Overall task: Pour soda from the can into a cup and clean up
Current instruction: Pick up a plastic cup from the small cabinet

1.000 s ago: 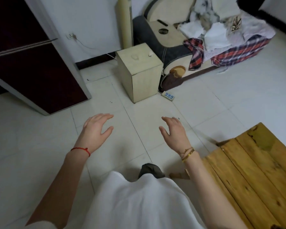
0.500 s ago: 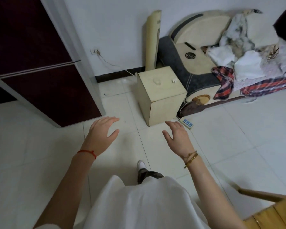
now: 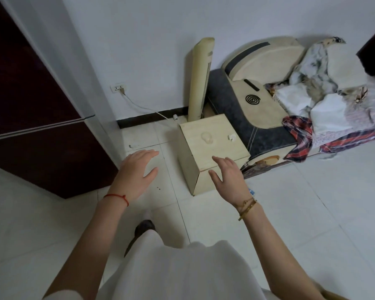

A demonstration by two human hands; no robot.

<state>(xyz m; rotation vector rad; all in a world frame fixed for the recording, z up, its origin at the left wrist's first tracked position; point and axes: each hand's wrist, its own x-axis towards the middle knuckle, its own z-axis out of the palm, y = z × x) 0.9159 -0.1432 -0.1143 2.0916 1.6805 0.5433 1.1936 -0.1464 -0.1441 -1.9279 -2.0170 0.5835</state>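
Note:
No can and no cup are in view. My left hand [image 3: 136,172] is held out over the white tiled floor, palm down, fingers apart and empty, with a red string at the wrist. My right hand [image 3: 230,178] is held out in front of a cream box [image 3: 212,146] that stands on the floor, fingers spread and empty, with gold bracelets at the wrist. Neither hand touches anything.
A dark red fridge [image 3: 30,105] stands at the left. Behind the box a tall cream tower fan [image 3: 200,79] leans at the white wall. A massage chair [image 3: 258,100] heaped with clothes [image 3: 325,98] fills the right. A cable [image 3: 143,107] runs from a wall socket [image 3: 117,87].
The view has turned left and lifted: the wooden table at the lower right has left the frame, and the box and chair look closer. Both hands stay out in front, empty.

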